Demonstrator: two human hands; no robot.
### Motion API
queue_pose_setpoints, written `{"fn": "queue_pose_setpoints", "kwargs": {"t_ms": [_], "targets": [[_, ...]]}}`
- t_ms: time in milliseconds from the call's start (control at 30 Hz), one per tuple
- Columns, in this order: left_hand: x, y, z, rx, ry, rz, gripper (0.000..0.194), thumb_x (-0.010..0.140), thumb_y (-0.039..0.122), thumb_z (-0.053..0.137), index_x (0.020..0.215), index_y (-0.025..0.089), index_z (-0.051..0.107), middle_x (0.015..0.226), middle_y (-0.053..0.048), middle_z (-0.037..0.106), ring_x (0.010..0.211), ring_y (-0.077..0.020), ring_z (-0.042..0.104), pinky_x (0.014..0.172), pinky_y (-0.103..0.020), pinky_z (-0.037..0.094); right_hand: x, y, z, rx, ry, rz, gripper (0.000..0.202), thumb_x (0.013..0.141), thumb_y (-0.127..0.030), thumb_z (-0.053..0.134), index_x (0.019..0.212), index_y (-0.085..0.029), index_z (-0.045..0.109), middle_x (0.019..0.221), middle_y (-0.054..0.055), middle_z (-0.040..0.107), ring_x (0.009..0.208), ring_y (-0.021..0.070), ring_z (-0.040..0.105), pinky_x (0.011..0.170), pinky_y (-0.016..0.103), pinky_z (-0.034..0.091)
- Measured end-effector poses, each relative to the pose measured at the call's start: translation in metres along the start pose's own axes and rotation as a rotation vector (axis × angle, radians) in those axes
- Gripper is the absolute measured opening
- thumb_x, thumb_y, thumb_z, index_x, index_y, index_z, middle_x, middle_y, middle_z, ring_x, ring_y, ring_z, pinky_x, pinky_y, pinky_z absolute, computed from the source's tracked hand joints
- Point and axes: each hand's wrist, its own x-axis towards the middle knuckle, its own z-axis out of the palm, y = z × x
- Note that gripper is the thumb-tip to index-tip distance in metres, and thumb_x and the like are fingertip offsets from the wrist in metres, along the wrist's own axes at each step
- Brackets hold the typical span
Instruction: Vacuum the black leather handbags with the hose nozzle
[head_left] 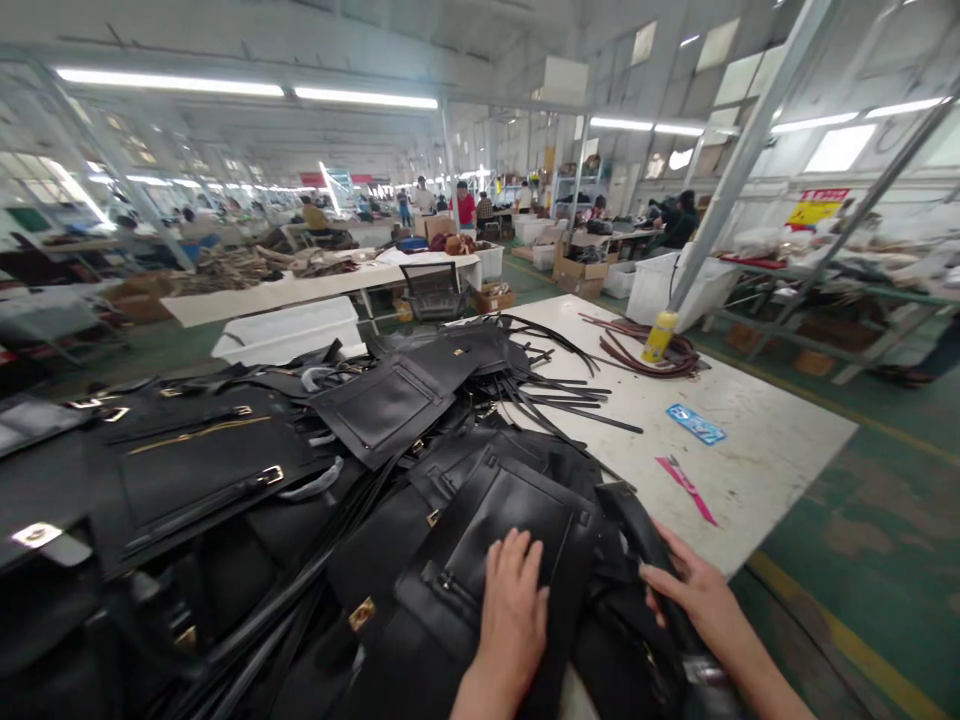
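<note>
My left hand (514, 605) lies flat, fingers together, on a black leather bag panel (487, 530) with a zip and gold clasp, at the front of a big heap of black leather bag pieces (225, 470). My right hand (694, 590) is closed around a black leather strap (637, 525) that runs up from the lower right beside the panel. Both hands are at the near edge of the white worktable (757, 440).
Loose black strips (559, 385) and brown straps (637, 350) lie farther back on the table, with a yellow bottle (659, 336), a blue card (696, 424) and a pink tool (686, 487). A slanted metal post (739, 160) rises behind. Other tables and workers fill the hall. Green floor lies to the right.
</note>
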Motion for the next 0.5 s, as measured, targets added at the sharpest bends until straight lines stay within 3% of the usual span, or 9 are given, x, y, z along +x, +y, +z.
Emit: {"fn": "queue_pose_setpoints", "kwargs": {"t_ms": [100,167,233,300,500], "targets": [[0.018,-0.004,0.054,-0.095,-0.109,0.020,0.049,0.062,0.009,0.062,0.109,0.024,0.059,0.128,-0.010,0.049,0.129,-0.0304,0.026,0.106,-0.053,-0.004,0.004,0.002,-0.019,0.002,-0.123,-0.017,0.079,0.072,-0.031,0.058,0.137,-0.014,0.017,0.065,-0.002,0.060,0.045,0.0131,0.052,0.042,0.026,0.047],[0.023,-0.012,0.071,0.032,-0.143,0.074,0.052,0.064,0.007,0.060,0.112,0.026,0.056,0.132,-0.008,0.044,0.130,-0.0298,0.022,0.105,-0.054,-0.007,0.008,0.006,-0.026,0.007,-0.222,0.002,0.076,0.071,-0.027,0.057,0.137,-0.018,0.020,0.082,0.002,0.062,0.046,0.0113,0.053,0.040,0.024,0.047],[0.023,-0.022,0.074,0.170,-0.174,0.112,0.052,0.069,0.008,0.056,0.117,0.029,0.052,0.135,-0.005,0.040,0.131,-0.0283,0.021,0.106,-0.054,-0.006,0.015,0.013,-0.028,0.021,-0.319,0.044,0.074,0.069,-0.023,0.057,0.136,-0.019,0.025,0.089,0.003,0.062,0.044,0.0097,0.052,0.038,0.023,0.045],[0.020,-0.032,0.073,0.252,-0.195,0.112,0.050,0.074,0.013,0.054,0.120,0.031,0.050,0.136,-0.005,0.039,0.131,-0.0274,0.022,0.107,-0.053,-0.004,0.027,0.022,-0.029,0.066,-0.401,0.082,0.073,0.068,-0.021,0.057,0.135,-0.019,0.028,0.084,0.002,0.064,0.043,0.0092,0.053,0.037,0.020,0.044],[0.015,-0.045,0.072,0.269,-0.154,0.073,0.044,0.075,0.020,0.056,0.117,0.031,0.052,0.129,-0.007,0.048,0.127,-0.0288,0.031,0.108,-0.052,0.002,0.085,0.037,-0.026,0.223,-0.560,0.101,0.079,0.062,-0.022,0.060,0.134,-0.014,0.029,0.067,0.001,0.063,0.040,0.0130,0.055,0.035,0.023,0.045]]}}
